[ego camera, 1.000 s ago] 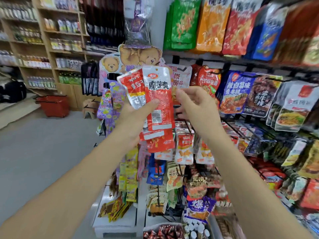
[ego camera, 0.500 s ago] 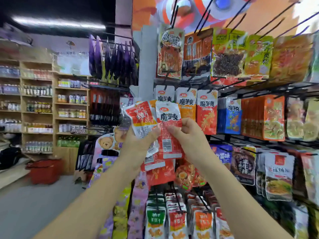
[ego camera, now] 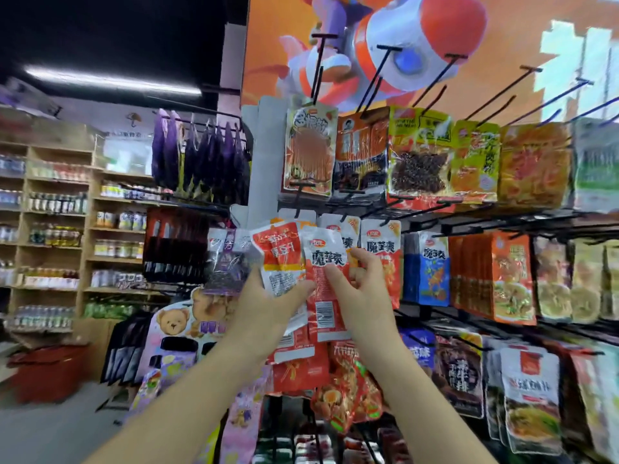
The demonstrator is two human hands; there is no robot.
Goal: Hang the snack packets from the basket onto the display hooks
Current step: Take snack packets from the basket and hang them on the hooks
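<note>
My left hand (ego camera: 268, 306) grips a fan of several red-and-white snack packets (ego camera: 279, 259), raised in front of the display rack. My right hand (ego camera: 356, 289) pinches the front packet (ego camera: 323, 272), a red one with a white top and black characters, near its upper edge. Just behind it, matching packets (ego camera: 380, 244) hang on a hook in the second row. The black display hooks (ego camera: 371, 92) stick out above the top row of hanging packets (ego camera: 310, 152). The basket is not in view.
The rack to the right holds rows of hung snack bags (ego camera: 512, 279). Purple bags (ego camera: 201, 152) hang on a side rack at left. Wooden shelves with bottles (ego camera: 57, 229) line the far left wall. A red bin (ego camera: 50, 373) stands on the floor.
My view has tilted upward and both hands have risen with the packets, from the lower rows to the second row. My right hand went from reaching to pinching the front packet.
</note>
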